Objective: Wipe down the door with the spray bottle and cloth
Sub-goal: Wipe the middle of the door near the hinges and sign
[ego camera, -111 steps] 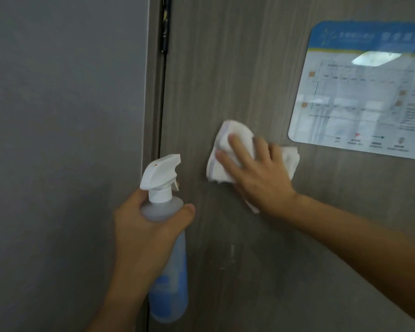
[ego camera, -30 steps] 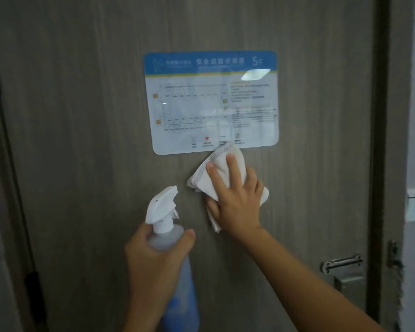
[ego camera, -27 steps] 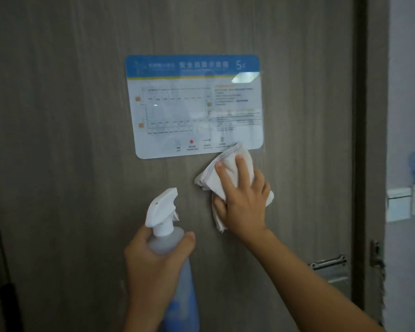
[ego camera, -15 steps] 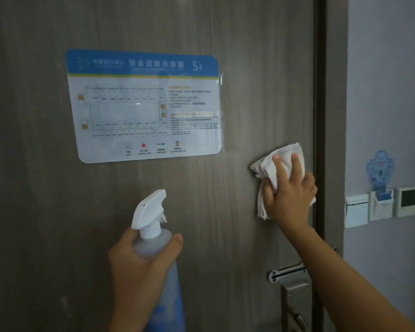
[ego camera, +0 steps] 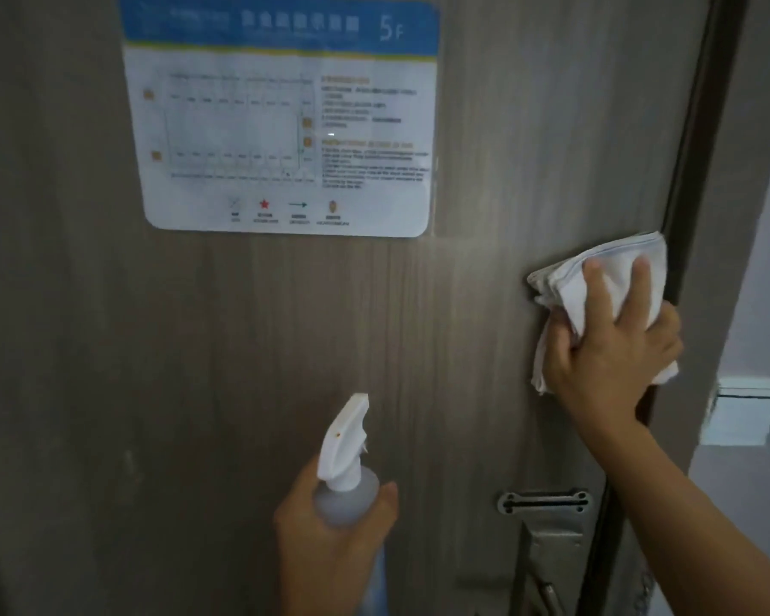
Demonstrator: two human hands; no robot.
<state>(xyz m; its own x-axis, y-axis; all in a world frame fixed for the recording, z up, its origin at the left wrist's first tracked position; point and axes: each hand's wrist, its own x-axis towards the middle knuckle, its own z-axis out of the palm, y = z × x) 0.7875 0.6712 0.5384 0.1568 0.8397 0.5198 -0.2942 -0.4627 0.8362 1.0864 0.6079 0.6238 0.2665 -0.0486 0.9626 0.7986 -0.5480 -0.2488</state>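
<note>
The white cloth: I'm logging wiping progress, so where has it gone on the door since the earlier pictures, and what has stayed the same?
The right hand has slid the crumpled white cloth rightward across the grey-brown wood-grain door, from near the hinge side, past below the blue-and-white floor-plan sign, to the latch edge above the metal handle plate. Unchanged: the left hand grips the translucent spray bottle with white trigger, held off the door.

Door (ego camera: 241, 349) fills view. Floor-plan sign (ego camera: 281, 117) on door at 12 o'clock. Cloth (ego camera: 596, 286) at 3 o'clock, flat against door beside its latch edge, right hand (ego camera: 614, 344) on top of it. Spray bottle (ego camera: 347, 482) at 6 o'clock, before door, in left hand (ego camera: 330, 540). Lock plate (ego camera: 545, 522) at 5 o'clock, below cloth, right of bottle. Door frame (ego camera: 721, 215) right of cloth.
</note>
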